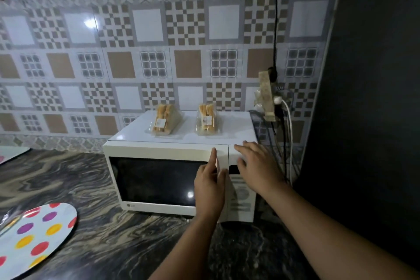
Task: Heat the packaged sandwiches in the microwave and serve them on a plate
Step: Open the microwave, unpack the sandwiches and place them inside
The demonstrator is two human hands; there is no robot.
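A white microwave (163, 153) stands on the dark marbled counter with its door closed. Two packaged sandwiches sit upright on its top, the left pack (162, 120) and the right pack (206, 119). My left hand (210, 186) is at the door's right edge, index finger pointing up along it, the other fingers curled by the edge. My right hand (256, 163) lies flat with spread fingers on the top right corner, above the control panel (241, 193). A white plate with coloured dots (36, 236) lies at the lower left.
A power strip with plugs and hanging cables (270, 98) is on the tiled wall right of the microwave. A dark tall surface (368, 98) stands close on the right. Another plate's edge (11, 154) shows at far left.
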